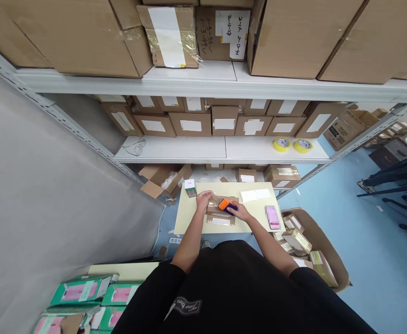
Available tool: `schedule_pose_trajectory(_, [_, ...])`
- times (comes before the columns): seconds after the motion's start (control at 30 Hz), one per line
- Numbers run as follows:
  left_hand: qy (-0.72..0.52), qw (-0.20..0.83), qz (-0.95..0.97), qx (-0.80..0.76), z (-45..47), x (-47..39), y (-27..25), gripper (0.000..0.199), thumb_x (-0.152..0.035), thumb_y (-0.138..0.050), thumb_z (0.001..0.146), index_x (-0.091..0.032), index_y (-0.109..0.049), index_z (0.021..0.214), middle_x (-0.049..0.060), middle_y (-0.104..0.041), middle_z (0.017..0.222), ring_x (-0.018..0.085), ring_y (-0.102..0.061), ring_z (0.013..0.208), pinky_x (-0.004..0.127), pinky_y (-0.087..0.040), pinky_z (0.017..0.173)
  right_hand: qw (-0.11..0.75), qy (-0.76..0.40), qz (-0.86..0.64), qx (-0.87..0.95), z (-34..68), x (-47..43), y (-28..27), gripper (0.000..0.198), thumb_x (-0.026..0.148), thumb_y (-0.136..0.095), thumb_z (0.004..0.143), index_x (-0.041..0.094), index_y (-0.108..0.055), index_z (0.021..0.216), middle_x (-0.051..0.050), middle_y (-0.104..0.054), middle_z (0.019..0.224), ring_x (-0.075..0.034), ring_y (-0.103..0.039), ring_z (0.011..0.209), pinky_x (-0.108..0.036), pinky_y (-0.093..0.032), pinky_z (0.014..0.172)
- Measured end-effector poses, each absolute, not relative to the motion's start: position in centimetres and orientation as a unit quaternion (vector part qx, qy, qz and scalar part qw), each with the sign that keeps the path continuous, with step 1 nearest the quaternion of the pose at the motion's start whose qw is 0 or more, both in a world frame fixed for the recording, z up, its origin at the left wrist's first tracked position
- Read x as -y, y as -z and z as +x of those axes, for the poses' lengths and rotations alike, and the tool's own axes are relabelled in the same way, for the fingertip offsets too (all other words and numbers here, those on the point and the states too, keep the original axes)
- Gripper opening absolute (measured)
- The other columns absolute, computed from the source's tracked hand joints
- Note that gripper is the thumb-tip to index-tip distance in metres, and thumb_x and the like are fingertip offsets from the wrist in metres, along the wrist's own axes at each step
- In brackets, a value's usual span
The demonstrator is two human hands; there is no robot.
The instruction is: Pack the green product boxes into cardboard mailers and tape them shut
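One pale yellow worktop (185, 208) before white shelves (185, 148), grey wall (109, 218) left, blue floor (370, 241) right. Pinching an orange-and-blue tool (226, 204) in the right grip (240, 211), over the worktop's central carton (220, 214); aimed left, long axis slanting far left to near right. Touching the carton's left edge with the left grip (203, 200); cannot tell whether pinching.

From my end, the right hand (241, 212) covers part of the orange-and-blue tool (226, 204), perhaps a tape dispenser, and I can't make out its working edge. Blocky pixels blur much of the pink item (273, 218). I find the labels (190, 125) on the middle-shelf cartons (223, 112) too small to read. My view's top edge crops the tall cartons (304, 37); its bottom edge cuts the green boxes (79, 291).
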State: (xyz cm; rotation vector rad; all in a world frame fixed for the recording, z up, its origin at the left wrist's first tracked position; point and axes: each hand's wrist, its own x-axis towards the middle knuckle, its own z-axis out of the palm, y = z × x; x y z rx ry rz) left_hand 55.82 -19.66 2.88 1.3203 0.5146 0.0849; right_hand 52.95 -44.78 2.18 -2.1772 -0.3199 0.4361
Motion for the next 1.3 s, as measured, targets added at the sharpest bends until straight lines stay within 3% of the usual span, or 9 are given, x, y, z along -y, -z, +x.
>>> schedule_pose_trajectory(0.13, [-0.084, 0.746, 0.589, -0.3, 55.4, 19.1, -1.4, 0.019, -0.025, -0.085, 0.067, -0.014, -0.079, 0.081, 0.012, -0.078, 0.086, 0.024, -0.074, 0.083, 0.04, -0.06, 0.085, 0.339, -0.161, -0.922, 0.098, 54.4, 43.3, -4.1, 0.059, 0.073, -0.05, 0.096, 0.022, -0.075, 0.111, -0.007, -0.079, 0.104, -0.026, -0.072, 0.095, -0.031, -0.053, 0.081])
schedule_pose_trajectory(0.3, [-0.134, 0.721, 0.572, -0.367, 54.6, 18.4, 0.8, 0.023, -0.021, -0.084, 0.067, -0.014, -0.08, 0.089, 0.012, -0.079, 0.09, 0.026, -0.075, 0.088, 0.043, -0.061, 0.088, 0.244, -0.165, -0.95, 0.102, 56.2, 41.6, -5.6, 0.058, 0.078, -0.055, 0.093, 0.023, -0.073, 0.093, -0.006, -0.077, 0.09, -0.022, -0.07, 0.086, -0.026, -0.042, 0.067])
schedule_pose_trajectory(0.6, [-0.168, 0.733, 0.521, -0.404, 54.1, 19.0, 2.8, 0.016, -0.011, -0.077, 0.065, -0.015, -0.077, 0.081, 0.011, -0.079, 0.085, 0.023, -0.075, 0.08, 0.042, -0.061, 0.089, 0.172, -0.177, -0.964, 0.098, 57.1, 40.9, -6.6, 0.067, 0.086, -0.053, 0.088, 0.022, -0.075, 0.087, -0.009, -0.079, 0.089, -0.023, -0.072, 0.087, -0.026, -0.036, 0.062])
schedule_pose_trajectory(0.97, [-0.182, 0.732, 0.518, -0.403, 54.5, 15.3, 4.8, 0.018, -0.022, -0.081, 0.061, -0.016, -0.075, 0.077, 0.007, -0.075, 0.076, 0.021, -0.072, 0.074, 0.038, -0.059, 0.078, 0.136, -0.2, -0.969, 0.054, 57.4, 41.6, -6.3, 0.069, 0.086, -0.052, 0.088, 0.024, -0.081, 0.095, -0.008, -0.081, 0.094, -0.023, -0.074, 0.093, -0.026, -0.039, 0.063])
schedule_pose_trajectory(1.3, [-0.072, 0.692, 0.554, -0.458, 55.0, 15.7, 7.4, 0.015, -0.025, -0.079, 0.064, -0.017, -0.068, 0.071, 0.007, -0.074, 0.072, 0.022, -0.071, 0.075, 0.04, -0.059, 0.081, 0.137, -0.203, -0.968, 0.051, 57.7, 40.6, -5.7, 0.066, 0.085, -0.056, 0.087, 0.025, -0.082, 0.099, -0.009, -0.082, 0.098, -0.025, -0.075, 0.096, -0.027, -0.045, 0.068])
